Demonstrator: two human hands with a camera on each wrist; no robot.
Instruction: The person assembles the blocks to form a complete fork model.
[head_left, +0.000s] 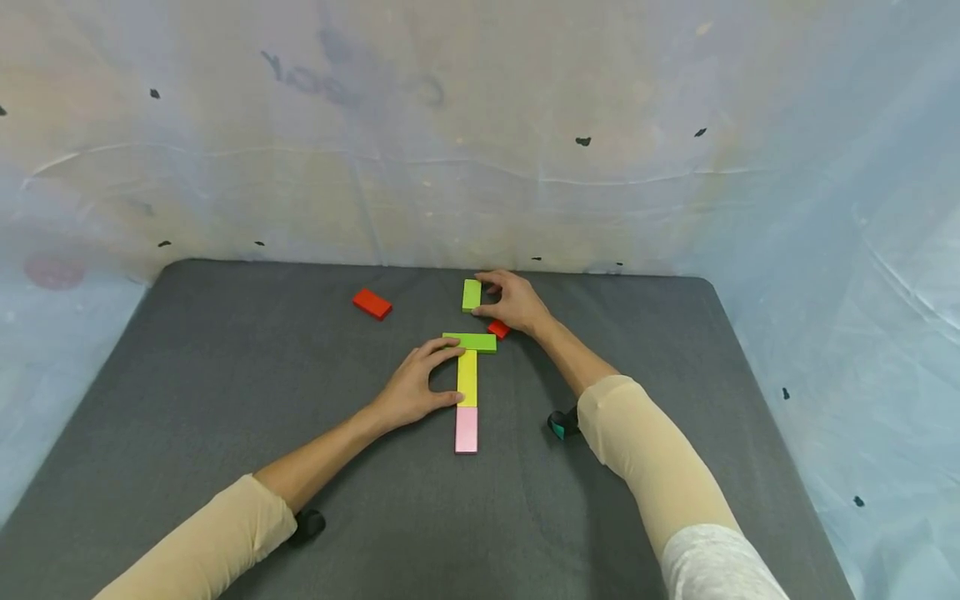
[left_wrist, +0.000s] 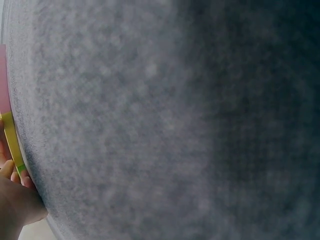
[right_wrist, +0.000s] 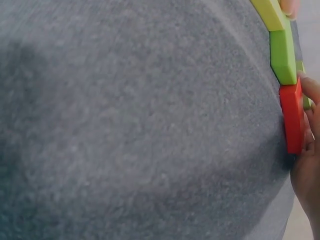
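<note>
Both hands work well apart: the left hand [head_left: 411,390] rests curled fingers on the yellow block [head_left: 467,377] and green crossbar [head_left: 471,342], seemingly steadying them, while the right hand [head_left: 514,302] pinches the loose green block [head_left: 471,295] beyond, a red block [head_left: 498,329] beside it.

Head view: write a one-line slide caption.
Left hand rests against the yellow block while right hand grips a green block on the grey mat.
</note>
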